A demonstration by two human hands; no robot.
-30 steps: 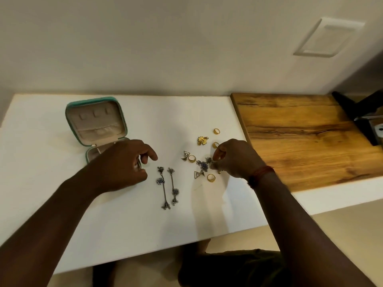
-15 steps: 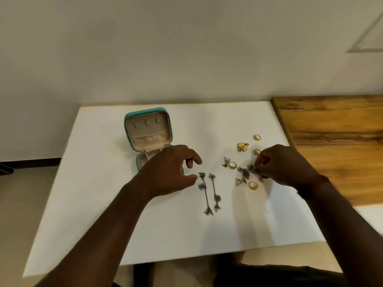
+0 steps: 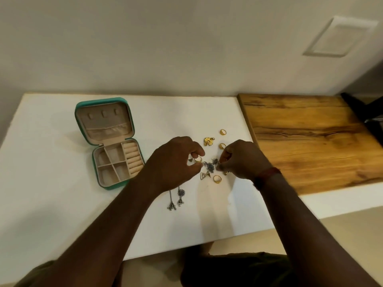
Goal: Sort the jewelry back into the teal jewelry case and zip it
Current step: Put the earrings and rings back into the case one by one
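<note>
The teal jewelry case lies open on the white table, lid back, with beige compartments that look empty. Loose jewelry lies to its right: a gold flower piece, gold rings, a triangle earring, and two long silver earrings partly under my left forearm. My left hand and right hand meet over a blue-grey floral earring cluster. Each hand pinches one end of it with curled fingers. A gold ring lies by my left fingertips.
A wooden board adjoins the table on the right. A dark object sits at the far right edge. The wall stands right behind the table. The table's front edge runs close to my body.
My left hand left the case and moved right to the jewelry pile, joining my right hand on the floral cluster. The case's lower tray is now uncovered. The view shifted.
</note>
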